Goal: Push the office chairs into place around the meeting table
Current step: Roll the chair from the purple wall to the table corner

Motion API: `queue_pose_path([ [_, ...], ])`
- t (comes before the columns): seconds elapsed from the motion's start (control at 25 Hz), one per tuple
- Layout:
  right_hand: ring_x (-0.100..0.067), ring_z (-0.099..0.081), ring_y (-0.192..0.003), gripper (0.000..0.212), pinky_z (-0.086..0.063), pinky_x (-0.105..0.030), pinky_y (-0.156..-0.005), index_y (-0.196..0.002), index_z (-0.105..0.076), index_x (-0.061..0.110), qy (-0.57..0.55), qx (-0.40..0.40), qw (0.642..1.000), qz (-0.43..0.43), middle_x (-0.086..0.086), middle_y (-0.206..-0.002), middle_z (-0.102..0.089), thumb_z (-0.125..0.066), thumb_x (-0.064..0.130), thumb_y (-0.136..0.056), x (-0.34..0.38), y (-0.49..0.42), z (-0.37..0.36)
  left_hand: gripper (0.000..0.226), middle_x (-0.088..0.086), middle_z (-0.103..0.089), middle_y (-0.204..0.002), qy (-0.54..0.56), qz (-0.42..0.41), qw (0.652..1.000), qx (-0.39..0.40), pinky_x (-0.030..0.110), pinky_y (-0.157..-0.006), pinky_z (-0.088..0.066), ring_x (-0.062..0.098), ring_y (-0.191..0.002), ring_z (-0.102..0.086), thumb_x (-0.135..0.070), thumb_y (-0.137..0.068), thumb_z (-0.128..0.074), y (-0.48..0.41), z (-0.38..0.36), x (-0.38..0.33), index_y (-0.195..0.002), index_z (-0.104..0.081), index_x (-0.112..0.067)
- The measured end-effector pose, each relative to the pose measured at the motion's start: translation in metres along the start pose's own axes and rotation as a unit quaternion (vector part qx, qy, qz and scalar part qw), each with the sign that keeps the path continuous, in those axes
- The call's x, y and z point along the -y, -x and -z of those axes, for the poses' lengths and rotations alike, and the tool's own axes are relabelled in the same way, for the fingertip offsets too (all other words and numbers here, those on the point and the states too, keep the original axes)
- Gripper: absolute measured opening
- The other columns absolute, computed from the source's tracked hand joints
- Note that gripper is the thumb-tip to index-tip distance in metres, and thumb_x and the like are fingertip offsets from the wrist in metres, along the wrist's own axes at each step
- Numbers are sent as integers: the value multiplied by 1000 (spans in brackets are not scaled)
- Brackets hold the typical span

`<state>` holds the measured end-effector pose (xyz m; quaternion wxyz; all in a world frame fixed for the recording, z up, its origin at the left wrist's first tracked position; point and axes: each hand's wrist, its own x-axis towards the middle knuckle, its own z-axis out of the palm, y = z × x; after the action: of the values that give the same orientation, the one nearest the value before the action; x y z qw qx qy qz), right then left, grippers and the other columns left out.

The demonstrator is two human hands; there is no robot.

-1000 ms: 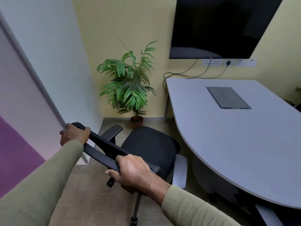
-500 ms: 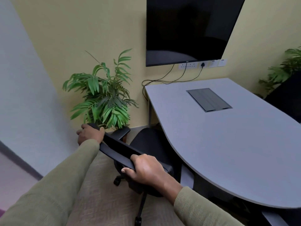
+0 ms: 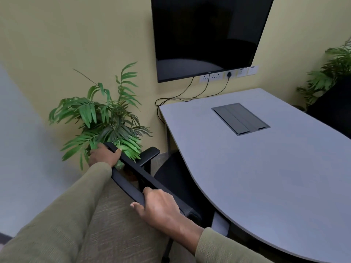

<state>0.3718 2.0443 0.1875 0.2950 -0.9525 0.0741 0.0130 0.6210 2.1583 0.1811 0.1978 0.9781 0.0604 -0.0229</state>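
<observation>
From the head camera, the person's left hand (image 3: pixel 104 155) is wrapped around the far end of the top edge of a black office chair (image 3: pixel 176 179), fingers curled over the backrest and the thumb lying along its near side. The right hand (image 3: pixel 159 206) clamps the same top edge nearer the camera, fingers hooked over the front and the thumb (image 3: pixel 137 206) tucked under the rim. Both arms wear olive-green sleeves (image 3: pixel 72 215).

The chair stands at the curved left edge of the grey meeting table (image 3: pixel 266 177). Its seat is partly under the tabletop; its left armrest (image 3: pixel 149 154) stands clear of the table, and part of a pale right armrest (image 3: pixel 220 223) shows just below the table edge. Part of the chair's base shows at the bottom, on the carpet (image 3: pixel 121 221).

A potted plant (image 3: pixel 106 122) stands in the corner just beyond the chair, its leaves brushing the left hand. A dark screen (image 3: pixel 207 35) hangs on the yellow wall above the table, with sockets (image 3: pixel 210 76) and cables (image 3: pixel 190 93) below it. A dark cable hatch (image 3: pixel 240 118) is set into the tabletop. A second plant (image 3: pixel 330 73) and something dark beside it appear at the right edge.
</observation>
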Motion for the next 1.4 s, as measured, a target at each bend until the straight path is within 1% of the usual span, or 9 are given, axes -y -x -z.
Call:
queue_pose_path([
  [0.12,-34,-64,-93,47,-43,-40,-69,-104,-54,14,-14,-9,999,-35,-10,-101,-67,-53,60,-93,-1,-24,2,74,25,-57,-119,-4,-24,1000,13,45,-79,-55,44,-102,-61,-63,-83,-61,-30,-9,-21,-127,-43,-6],
  [0.2,-35,-64,-96,47,-43,-40,-71,-107,-55,14,-20,-12,998,-66,-9,-103,-68,-53,60,-93,1,-41,2,75,24,-56,-123,-8,-46,999,24,43,-77,-53,44,-104,-61,-62,-85,-61,-47,-13,-36,-131,-42,-6],
  [0.44,-33,-65,-96,47,-46,-41,-71,-110,-55,16,-48,-32,989,-137,-8,-104,-68,-56,60,-93,1,-81,13,79,28,-52,-129,-12,-108,993,53,45,-86,-52,46,-112,-58,-62,-85,-60,-92,-29,-82,-135,-41,-5],
  [0.52,-32,-65,-95,46,-47,-41,-72,-109,-55,17,-57,-38,986,-151,-7,-104,-68,-56,60,-92,2,-90,14,77,28,-52,-129,-12,-119,991,55,45,-85,-51,46,-112,-58,-61,-86,-61,-99,-31,-93,-135,-41,-5],
  [0.8,-34,-64,-97,47,-43,-41,-72,-108,-54,14,-48,-42,987,-145,-10,-105,-68,-56,59,-93,8,-103,9,74,30,-50,-130,-26,-132,990,51,45,-83,-50,47,-112,-58,-59,-89,-58,-114,-34,-96,-135,-41,-3],
  [1.0,-32,-64,-92,44,-45,-41,-71,-109,-50,18,-30,-82,989,-115,-7,-102,-67,-57,58,-92,7,-98,10,80,29,-42,-136,-101,-146,983,34,46,-88,-49,48,-116,-54,-61,-90,-50,-113,-37,-100,-141,-35,-2],
  [1.08,-26,-63,-92,42,-47,-39,-73,-112,-49,21,-32,-125,987,-94,-3,-105,-65,-57,57,-92,6,-91,11,80,29,-43,-137,-163,-184,969,11,48,-95,-45,47,-122,-47,-61,-89,-50,-111,-37,-104,-141,-39,-2],
  [1.2,-17,-59,-95,37,-48,-34,-76,-116,-52,25,-46,-204,976,-62,4,-109,-62,-53,55,-93,3,-78,13,67,23,-46,-137,-242,-294,925,-16,50,-100,-37,43,-124,-43,-59,-88,-48,-101,-38,-117,-133,-50,-10],
  [1.4,-10,-53,-89,26,-47,-28,-67,-106,-59,26,-7,-339,939,-55,9,-98,-58,-55,48,-92,-12,-62,14,63,15,-51,-130,-265,-414,870,31,48,-97,-38,36,-122,-47,-64,-90,-42,-54,-57,-151,-128,-57,-16],
])
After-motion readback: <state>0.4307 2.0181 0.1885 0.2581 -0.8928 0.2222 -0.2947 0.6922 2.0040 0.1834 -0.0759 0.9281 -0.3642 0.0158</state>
